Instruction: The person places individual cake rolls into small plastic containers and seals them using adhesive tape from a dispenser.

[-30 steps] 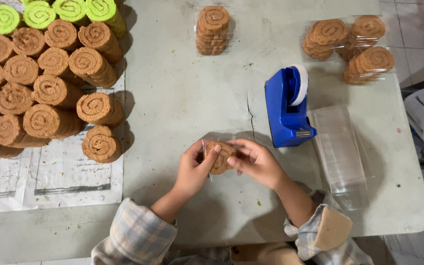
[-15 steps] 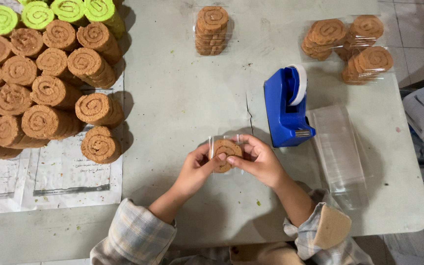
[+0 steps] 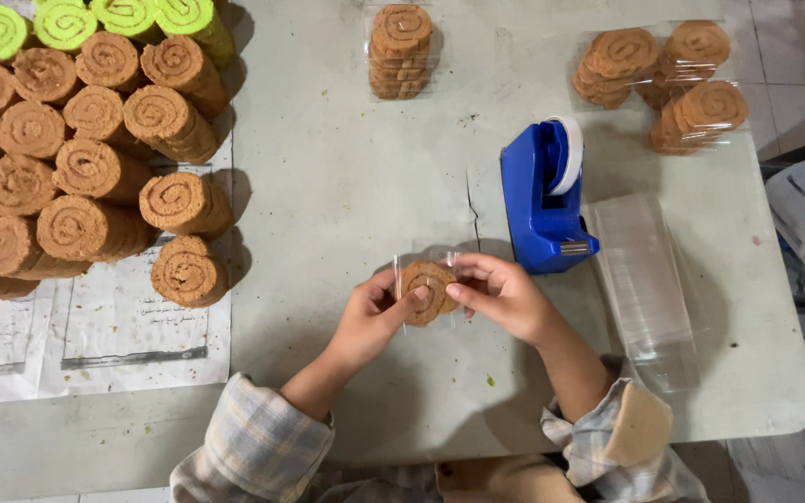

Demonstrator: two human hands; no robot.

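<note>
- The bag of spiral cookies (image 3: 427,291) sits between your two hands, held just above the table (image 3: 356,168), right in front of the blue tape dispenser (image 3: 544,200).
- Your left hand (image 3: 370,317) has its fingers closed on the left side of the bag, thumb lying across the brown spiral face.
- Your right hand (image 3: 505,296) is closed on the right side, thumb tip pressed on the clear wrap at the edge of the cookie.
- Judging from this grip, you are at the folding step: the loose clear wrap is being pulled tight around the stack, and I cannot see any tape on it yet.
- The next move probably calls for one hand to keep the fold pinched while the other goes to the dispenser, which is just beyond your right fingers; keep the flap flat so it does not spring open.
- A pile of empty clear bags (image 3: 643,279) lies just right of the dispenser, near your right forearm.
- Finished packs lie at the far side: one stack (image 3: 401,51) in the middle and a group of three (image 3: 663,79) at the right.
- Unwrapped brown rolls (image 3: 95,177) are heaped on paper at your left, with green rolls (image 3: 95,20) behind them, well apart from your hands.
</note>
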